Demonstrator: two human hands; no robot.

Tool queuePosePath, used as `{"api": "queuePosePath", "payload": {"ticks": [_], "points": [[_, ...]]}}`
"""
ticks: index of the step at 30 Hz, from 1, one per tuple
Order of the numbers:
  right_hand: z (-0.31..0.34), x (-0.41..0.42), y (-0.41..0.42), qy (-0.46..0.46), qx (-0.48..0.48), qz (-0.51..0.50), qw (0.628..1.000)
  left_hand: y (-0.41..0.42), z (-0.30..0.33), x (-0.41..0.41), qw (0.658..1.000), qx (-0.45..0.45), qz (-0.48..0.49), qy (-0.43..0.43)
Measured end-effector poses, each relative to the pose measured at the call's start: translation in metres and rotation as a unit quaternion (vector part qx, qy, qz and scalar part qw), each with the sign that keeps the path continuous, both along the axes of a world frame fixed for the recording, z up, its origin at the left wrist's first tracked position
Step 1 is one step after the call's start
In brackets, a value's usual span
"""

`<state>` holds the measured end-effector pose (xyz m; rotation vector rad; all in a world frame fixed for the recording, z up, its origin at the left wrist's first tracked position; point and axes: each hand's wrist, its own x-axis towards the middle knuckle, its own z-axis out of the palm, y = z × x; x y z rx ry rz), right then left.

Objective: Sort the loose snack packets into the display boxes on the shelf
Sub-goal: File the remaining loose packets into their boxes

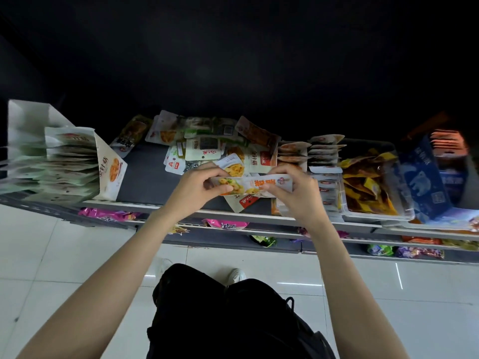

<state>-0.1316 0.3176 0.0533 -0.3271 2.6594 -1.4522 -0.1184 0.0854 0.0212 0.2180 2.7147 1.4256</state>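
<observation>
Both hands hold a small stack of white snack packets with yellow and orange print, level above the front edge of the shelf. My left hand pinches the stack's left end. My right hand grips its right end. Behind the hands, a heap of loose packets lies on the dark shelf. A white display box at the left holds several upright packets. More packets stand in rows in a box to the right of my hands.
A clear tub of yellow packets and a blue box stand at the shelf's right. Lower shelves with pink and green bags jut out below. White tiled floor lies underfoot, with my dark trousers and a shoe in view.
</observation>
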Motion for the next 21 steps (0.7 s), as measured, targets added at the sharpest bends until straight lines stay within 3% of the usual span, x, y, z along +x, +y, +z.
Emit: {"api": "queuePosePath", "payload": {"ticks": [5, 7, 13, 21], "points": [[-0.001, 0.024, 0.046, -0.036, -0.128, -0.112, 0.985, 0.052, 0.003, -0.016, 0.998, 0.062, -0.022, 0.024], [-0.012, 0.028, 0.064, -0.018, -0.088, -0.147, 0.985, 0.073, -0.002, -0.023, 0.997, 0.066, -0.030, 0.033], [-0.020, 0.027, 0.081, 0.245, 0.055, -0.204, 0.946, 0.124, -0.010, -0.045, 0.995, -0.022, -0.019, 0.095], [-0.018, 0.008, 0.086, 0.265, 0.075, -0.209, 0.938, 0.132, -0.017, -0.057, 0.991, -0.076, -0.016, 0.112]]}}
